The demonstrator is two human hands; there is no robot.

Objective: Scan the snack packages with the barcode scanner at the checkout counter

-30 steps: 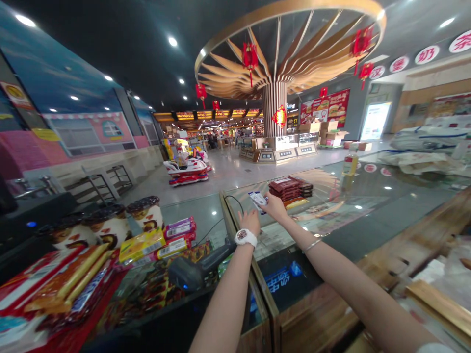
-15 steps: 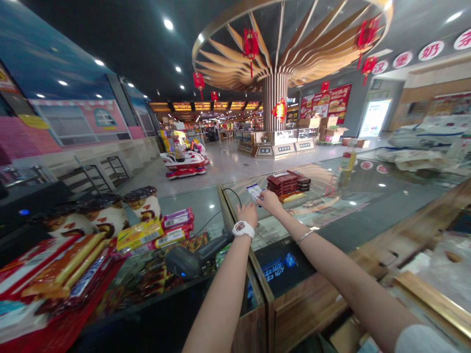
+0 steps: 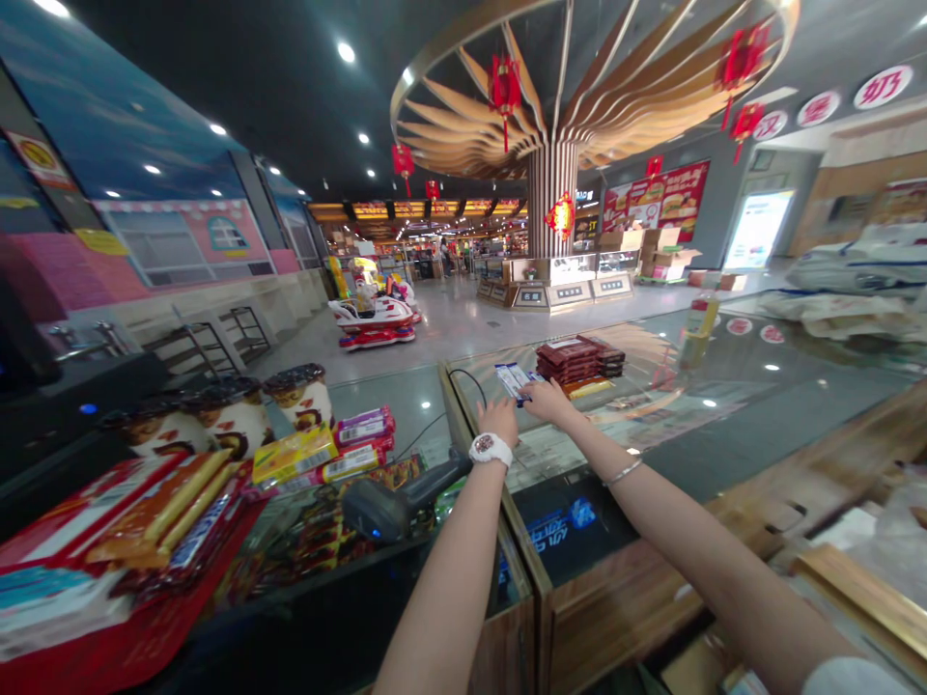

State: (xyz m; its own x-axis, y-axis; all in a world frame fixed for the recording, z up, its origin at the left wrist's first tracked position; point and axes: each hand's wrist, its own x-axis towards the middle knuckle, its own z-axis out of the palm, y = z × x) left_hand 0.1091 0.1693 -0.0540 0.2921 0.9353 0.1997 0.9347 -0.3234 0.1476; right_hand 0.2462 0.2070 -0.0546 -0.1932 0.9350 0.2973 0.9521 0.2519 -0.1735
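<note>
In the head view, my right hand [image 3: 546, 400] reaches over the glass counter, its fingers closed on the near right edge of a small blue-and-white packet [image 3: 512, 377]. My left hand [image 3: 498, 419], with a white watch on the wrist, is just below and left of that packet. Its fingers are stretched and apart; whether they touch the packet I cannot tell. Right behind my right hand lies a stack of dark red-brown packets [image 3: 569, 359], with a yellow packet [image 3: 590, 388] at its foot. A dark handheld scanner [image 3: 395, 507] rests left of my left forearm.
On the left stand several lidded cups [image 3: 302, 396], a yellow box [image 3: 295, 456], purple and yellow rolls [image 3: 364, 426] and a pile of snack packs [image 3: 155, 512]. A small bottle [image 3: 700, 314] is at the far counter edge. White plastic bags [image 3: 855, 275] lie at right.
The view has turned slightly left, so everything sits further right. The packet in my right hand now shows more of its face. Both hands stay near the same spot on the counter.
</note>
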